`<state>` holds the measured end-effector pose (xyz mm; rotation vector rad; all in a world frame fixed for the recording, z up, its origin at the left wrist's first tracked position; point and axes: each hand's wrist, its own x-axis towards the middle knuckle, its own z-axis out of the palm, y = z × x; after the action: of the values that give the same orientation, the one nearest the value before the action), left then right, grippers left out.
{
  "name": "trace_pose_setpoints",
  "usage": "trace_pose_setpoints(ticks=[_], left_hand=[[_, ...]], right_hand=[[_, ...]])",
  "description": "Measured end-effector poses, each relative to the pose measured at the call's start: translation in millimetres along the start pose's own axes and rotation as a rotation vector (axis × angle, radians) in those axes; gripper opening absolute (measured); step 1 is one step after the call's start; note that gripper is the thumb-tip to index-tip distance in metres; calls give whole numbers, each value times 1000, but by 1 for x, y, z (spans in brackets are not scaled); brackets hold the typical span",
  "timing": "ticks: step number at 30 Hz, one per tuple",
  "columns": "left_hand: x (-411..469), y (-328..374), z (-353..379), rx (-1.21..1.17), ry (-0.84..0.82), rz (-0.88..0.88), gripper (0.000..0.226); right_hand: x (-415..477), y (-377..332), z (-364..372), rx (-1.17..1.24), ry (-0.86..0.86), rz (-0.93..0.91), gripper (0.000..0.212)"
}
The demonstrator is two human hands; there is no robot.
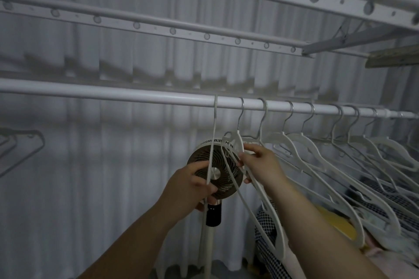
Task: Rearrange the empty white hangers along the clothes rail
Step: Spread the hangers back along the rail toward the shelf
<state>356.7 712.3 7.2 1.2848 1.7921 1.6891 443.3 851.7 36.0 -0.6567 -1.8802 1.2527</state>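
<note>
A white clothes rail runs across the middle of the view. Several empty white hangers with metal hooks hang along its right half. One white hanger hangs edge-on at the left end of the row, and my left hand grips its lower part. My right hand holds the shoulder of the neighbouring hanger, which hangs tilted from the rail.
A round fan on a dark pole stands behind the hangers, in front of a pale curtain. Perforated white drying bars run overhead. Checked and yellow fabrics lie low at the right. The rail's left half is bare.
</note>
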Motion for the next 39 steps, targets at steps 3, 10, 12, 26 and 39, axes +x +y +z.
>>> trace_pose_setpoints(ticks=[3,10,12,26,39], left_hand=[[-1,-2,-3,3,8,-5,42],[-8,-2,-22,-56,14,-54,46],[-10,-2,-28,-90,15,-59,40],[-23,-12,-52,-180,97,0,27],[-21,-17,-47,-34,120,34,18]], right_hand=[[-2,-1,2,-13,-2,11,26],[-6,-8,11,-96,63,-24,25],[-9,-9,17,-111,65,-27,19],[-19,-16,42,-229,162,-22,30],[-23,-24,36,-289,129,-27,38]])
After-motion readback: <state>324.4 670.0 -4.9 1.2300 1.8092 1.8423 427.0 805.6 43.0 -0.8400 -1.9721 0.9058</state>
